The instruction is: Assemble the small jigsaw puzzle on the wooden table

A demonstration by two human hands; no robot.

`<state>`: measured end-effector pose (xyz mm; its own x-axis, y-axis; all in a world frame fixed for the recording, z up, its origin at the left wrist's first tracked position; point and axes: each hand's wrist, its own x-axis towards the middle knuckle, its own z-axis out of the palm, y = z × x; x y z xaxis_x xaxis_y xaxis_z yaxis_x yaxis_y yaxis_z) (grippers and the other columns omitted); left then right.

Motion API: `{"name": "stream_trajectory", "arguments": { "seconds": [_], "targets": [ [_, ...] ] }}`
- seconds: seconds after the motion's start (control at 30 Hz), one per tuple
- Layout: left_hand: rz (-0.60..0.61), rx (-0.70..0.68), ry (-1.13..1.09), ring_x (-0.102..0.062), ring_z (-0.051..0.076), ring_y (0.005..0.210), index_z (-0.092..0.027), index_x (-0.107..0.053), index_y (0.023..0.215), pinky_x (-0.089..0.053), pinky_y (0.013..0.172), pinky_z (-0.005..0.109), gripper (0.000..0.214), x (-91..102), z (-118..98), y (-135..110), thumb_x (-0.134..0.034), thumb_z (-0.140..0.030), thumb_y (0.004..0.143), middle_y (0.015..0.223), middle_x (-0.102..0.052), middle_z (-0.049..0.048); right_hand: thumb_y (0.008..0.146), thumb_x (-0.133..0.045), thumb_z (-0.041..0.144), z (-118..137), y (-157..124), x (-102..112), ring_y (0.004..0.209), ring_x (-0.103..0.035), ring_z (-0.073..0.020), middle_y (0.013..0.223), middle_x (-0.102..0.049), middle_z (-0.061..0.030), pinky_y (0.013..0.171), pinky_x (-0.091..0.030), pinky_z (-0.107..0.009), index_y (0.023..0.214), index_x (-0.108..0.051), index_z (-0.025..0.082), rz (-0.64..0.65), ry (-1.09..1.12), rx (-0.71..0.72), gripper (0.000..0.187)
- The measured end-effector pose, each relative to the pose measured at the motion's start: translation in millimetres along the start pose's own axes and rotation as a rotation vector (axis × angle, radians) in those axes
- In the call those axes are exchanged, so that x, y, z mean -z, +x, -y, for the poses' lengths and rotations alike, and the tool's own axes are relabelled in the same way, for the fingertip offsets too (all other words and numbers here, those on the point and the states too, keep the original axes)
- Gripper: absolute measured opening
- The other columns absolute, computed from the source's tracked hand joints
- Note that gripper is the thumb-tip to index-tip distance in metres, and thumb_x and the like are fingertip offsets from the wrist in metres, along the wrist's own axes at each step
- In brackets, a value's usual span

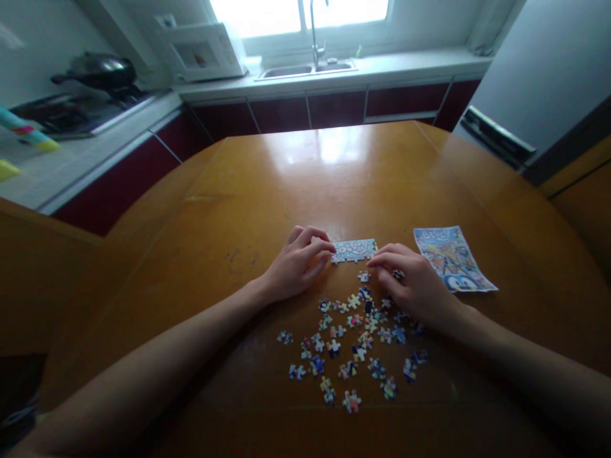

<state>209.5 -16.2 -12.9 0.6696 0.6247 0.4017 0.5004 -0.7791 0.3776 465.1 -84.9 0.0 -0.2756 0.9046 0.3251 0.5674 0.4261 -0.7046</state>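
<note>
A joined strip of jigsaw puzzle [354,250], pale blue with lettering, lies flat on the wooden table between my hands. At its left end, my left hand [301,264] has its fingers curled, with index finger and thumb closed on the edge. A small whitish bit shows between those fingers, too small to make out. My right hand [408,277] has its fingertips bunched against the strip's lower right corner. One loose puzzle piece [364,277] lies just below the strip. Another piece [398,275] shows partly under my right hand.
Several loose puzzle pieces [353,321] are scattered across the near part of the table [229,216]. Right of my right hand lies a printed picture sheet [453,257]. Beyond the table are a sink [286,72], a white microwave [203,54] and a stove with a dark pan [102,70].
</note>
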Motion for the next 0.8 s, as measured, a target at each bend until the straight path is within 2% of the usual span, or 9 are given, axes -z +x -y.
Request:
{"name": "stream_trajectory", "arguments": {
  "seconds": [0.17,0.33,0.43,0.57,0.63,0.8],
  "targets": [
    [0.084,-0.048,0.081,-0.042,0.024,0.112,-0.032,-0.066,0.12,-0.042,0.102,0.044,0.026,-2.0,-2,-2,-0.058,-0.026,0.096,0.124,-0.051,0.0063,0.087,-0.053,0.013,0,1,1,0.094,-0.06,-0.0222,0.094,-0.067,-0.0078,0.085,-0.049,-0.041,0.091,-0.07,0.019,-0.022,-0.014,0.003,0.018],
    [0.142,-0.028,0.087,-0.041,0.026,0.116,-0.033,-0.064,0.123,-0.04,0.105,0.047,0.028,-2.3,-3,-2,-0.058,-0.029,0.095,0.129,-0.048,0.0063,0.087,-0.053,0.014,0,1,0,0.094,-0.061,-0.023,0.094,-0.068,-0.0076,0.085,-0.05,-0.042,0.09,-0.07,0.021,-0.014,-0.013,-0.001,0.019],
    [0.106,0.008,0.033,-0.042,0.025,0.114,-0.028,-0.059,0.125,-0.041,0.104,0.045,0.029,-1.3,-1,-1,-0.054,-0.025,0.097,0.124,-0.05,0.0075,0.087,-0.053,0.014,-1,1,0,0.095,-0.061,-0.0232,0.094,-0.068,-0.0078,0.085,-0.05,-0.042,0.09,-0.07,0.021,-0.013,-0.02,0.0,0.018],
    [0.029,0.055,0.011,-0.046,0.023,0.107,-0.023,-0.063,0.111,-0.044,0.098,0.04,0.019,0.1,0,-1,-0.051,-0.021,0.097,0.113,-0.053,0.007,0.088,-0.052,0.014,-6,3,3,0.096,-0.059,-0.0233,0.098,-0.067,-0.0089,0.087,-0.049,-0.042,0.095,-0.07,0.019,-0.032,-0.104,-0.005,0.02],
    [0.037,0.035,0.022,-0.045,0.023,0.106,-0.023,-0.065,0.109,-0.044,0.096,0.04,0.018,0.6,0,-1,-0.052,-0.021,0.096,0.112,-0.054,0.0068,0.09,-0.05,0.014,-9,4,5,0.099,-0.058,-0.0244,0.104,-0.066,-0.0101,0.089,-0.048,-0.043,0.102,-0.07,0.018,-0.032,-0.184,-0.013,0.023],
    [0.089,-0.014,0.074,-0.043,0.025,0.11,-0.029,-0.064,0.12,-0.042,0.1,0.044,0.027,0.2,-2,-2,-0.055,-0.022,0.096,0.12,-0.053,0.0069,0.093,-0.049,0.019,-15,3,2,0.107,-0.054,-0.0278,0.116,-0.063,-0.0117,0.094,-0.046,-0.048,0.115,-0.067,0.017,0.043,-0.339,-0.019,0.029]
  ]
}}
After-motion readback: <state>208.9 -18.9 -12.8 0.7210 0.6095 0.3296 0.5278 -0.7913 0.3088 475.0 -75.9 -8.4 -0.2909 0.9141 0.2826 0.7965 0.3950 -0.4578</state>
